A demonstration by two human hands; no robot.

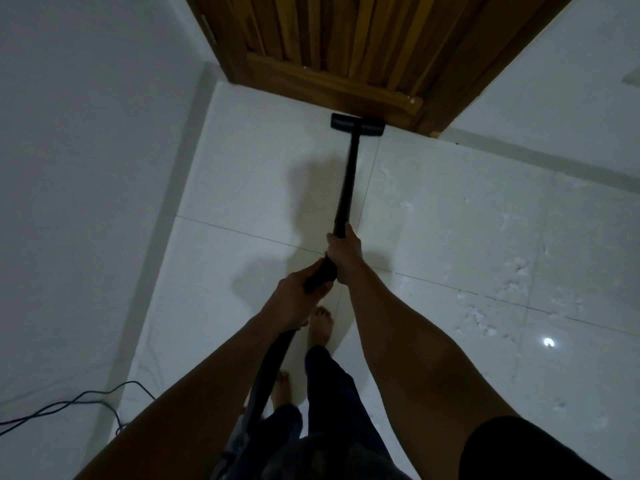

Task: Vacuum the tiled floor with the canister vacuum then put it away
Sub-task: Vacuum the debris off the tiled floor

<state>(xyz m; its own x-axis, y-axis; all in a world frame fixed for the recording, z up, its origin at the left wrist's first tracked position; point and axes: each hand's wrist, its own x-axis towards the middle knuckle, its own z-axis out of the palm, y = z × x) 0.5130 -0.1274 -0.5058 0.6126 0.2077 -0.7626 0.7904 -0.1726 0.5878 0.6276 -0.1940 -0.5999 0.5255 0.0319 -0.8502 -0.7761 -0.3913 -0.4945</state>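
The right hand (344, 249) is curled tight round the straight black vacuum wand (346, 188), the thumb lying along the tube on its far side. Just nearer the body, the left hand (294, 296) grips the wand's thick black handle end (322, 275), fingers wrapped under it; the two hands almost touch. From below the left hand a dark flexible hose (268, 372) drops toward the person's legs and runs out of sight at the near edge. The wand slopes away to a flat black rectangular floor head (358, 121), which sits on the glossy white tiled floor (242, 188) with its far edge against the bottom rail of a brown slatted wooden door (346, 46). Under the arms stand two bare feet (320, 323) and dark trouser legs (329, 386). To the right, small white scraps (512, 271) lie scattered over several tiles, near a bright round light reflection (548, 342). At near left a thin black cable (69, 403) snakes along the foot of the plain white wall (86, 133).
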